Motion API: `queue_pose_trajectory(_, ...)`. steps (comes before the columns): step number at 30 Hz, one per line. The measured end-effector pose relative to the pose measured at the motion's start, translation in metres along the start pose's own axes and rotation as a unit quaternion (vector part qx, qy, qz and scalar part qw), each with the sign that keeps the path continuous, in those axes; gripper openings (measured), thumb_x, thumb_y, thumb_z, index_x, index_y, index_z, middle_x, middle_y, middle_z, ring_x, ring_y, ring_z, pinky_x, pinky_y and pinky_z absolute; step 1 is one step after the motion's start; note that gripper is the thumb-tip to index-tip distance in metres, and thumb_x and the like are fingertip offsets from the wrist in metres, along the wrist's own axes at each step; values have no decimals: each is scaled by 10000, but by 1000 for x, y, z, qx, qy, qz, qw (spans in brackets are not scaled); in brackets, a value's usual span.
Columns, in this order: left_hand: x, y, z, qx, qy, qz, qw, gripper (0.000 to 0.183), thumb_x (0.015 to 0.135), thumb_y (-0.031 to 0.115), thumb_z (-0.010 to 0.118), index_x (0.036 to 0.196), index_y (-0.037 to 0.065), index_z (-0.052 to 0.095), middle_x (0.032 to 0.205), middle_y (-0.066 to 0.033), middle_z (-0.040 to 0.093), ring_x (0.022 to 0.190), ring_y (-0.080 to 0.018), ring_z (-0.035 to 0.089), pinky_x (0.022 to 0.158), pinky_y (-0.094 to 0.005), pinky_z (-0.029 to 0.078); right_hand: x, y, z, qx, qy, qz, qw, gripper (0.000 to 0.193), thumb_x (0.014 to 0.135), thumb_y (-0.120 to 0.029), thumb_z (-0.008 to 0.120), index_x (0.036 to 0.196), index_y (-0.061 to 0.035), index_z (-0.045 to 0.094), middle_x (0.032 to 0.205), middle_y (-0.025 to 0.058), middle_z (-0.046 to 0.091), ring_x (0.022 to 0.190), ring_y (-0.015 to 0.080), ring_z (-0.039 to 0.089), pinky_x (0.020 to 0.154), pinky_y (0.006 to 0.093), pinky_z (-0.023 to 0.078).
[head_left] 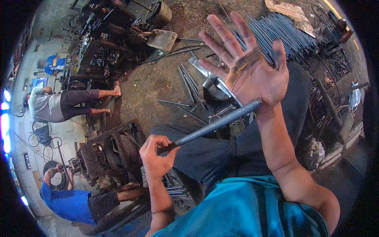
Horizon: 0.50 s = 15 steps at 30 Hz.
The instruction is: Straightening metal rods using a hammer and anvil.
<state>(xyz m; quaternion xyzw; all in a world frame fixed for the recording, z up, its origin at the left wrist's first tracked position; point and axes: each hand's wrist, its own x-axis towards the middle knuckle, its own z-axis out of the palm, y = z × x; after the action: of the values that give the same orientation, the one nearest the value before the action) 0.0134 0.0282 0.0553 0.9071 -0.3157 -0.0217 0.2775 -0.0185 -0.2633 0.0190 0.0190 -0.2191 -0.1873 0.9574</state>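
Note:
A grey metal rod (215,125) slants up from left to right above my lap. My left hand (158,156) pinches its darker lower end between thumb and fingers. The rod's upper end lies at the wrist of my right hand (252,75); whether it touches cannot be told. That hand is raised with the palm facing up toward me, fingers spread, holding nothing. Dark grime marks its palm and fingers. Beneath the rod, among metal parts on the ground, stands a dark round metal piece (216,94), partly hidden.
A large pile of grey rods (272,35) lies beyond my right hand, with a flat board (290,14) behind. Loose rods (189,85) rest on the dirt floor. Dark machinery (110,154) stands left. People work there, one in a blue shirt (71,203), another in a grey top (49,106).

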Motion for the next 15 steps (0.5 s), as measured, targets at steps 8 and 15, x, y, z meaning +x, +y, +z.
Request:
queue_pose_trajectory(8,-3,-6,-4,-69,-27,-7,997,293,634,2,832,771,20,573,771,-92,661,696,-146,640,649,-266,509,0,3,8,-11,28,-5,1000,826,902,-606,411,1532,-139,153,1580,211,79,1450,417,92,1126,643,133)
queue_pose_trajectory(15,-8,-14,-6,-157,-49,-62,984,250,716,43,810,864,-28,621,775,-93,689,685,-128,642,652,-248,512,-2,-7,-2,-41,-4,22,999,793,913,-609,386,1521,-138,195,1535,214,220,1355,379,320,1079,575,318)
